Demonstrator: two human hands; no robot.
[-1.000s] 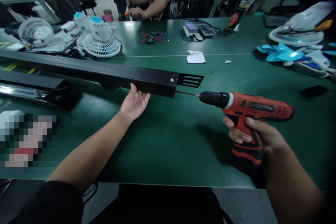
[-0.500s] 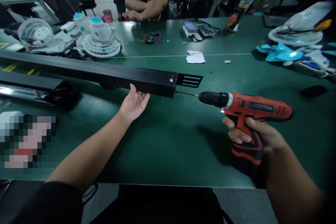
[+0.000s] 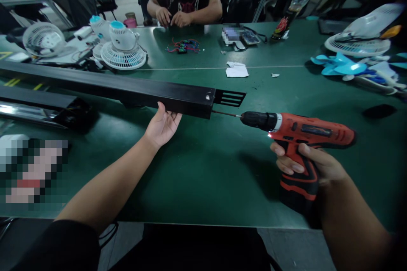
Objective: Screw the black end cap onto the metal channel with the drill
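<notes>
My right hand [image 3: 297, 161] is wrapped round the handle of a red and black cordless drill [image 3: 314, 129], whose small light glows. A long thin bit [image 3: 226, 114] runs from its chuck to the end face of a long black rectangular tube [image 3: 152, 91]; whether the tip sits inside cannot be told. My left hand [image 3: 163, 125] grips the tube from below near that end, thumb on the front side and fingers partly hidden underneath. From the same end sticks out a slotted black plate [image 3: 230, 97].
Left of me lies another black housing [image 3: 38, 101] with a shiny face. White fan parts [image 3: 124, 53] stand behind the tube; blue fan blades [image 3: 341, 63] lie at right. Wired circuit boards [image 3: 183, 45], paper [image 3: 237, 70] and a bottle [image 3: 291, 12] are farther back. A person [image 3: 187, 0] sits opposite.
The person opposite has unfolded their arms and brought both hands to the table edge. My hands, the drill and the tube have not visibly moved.
</notes>
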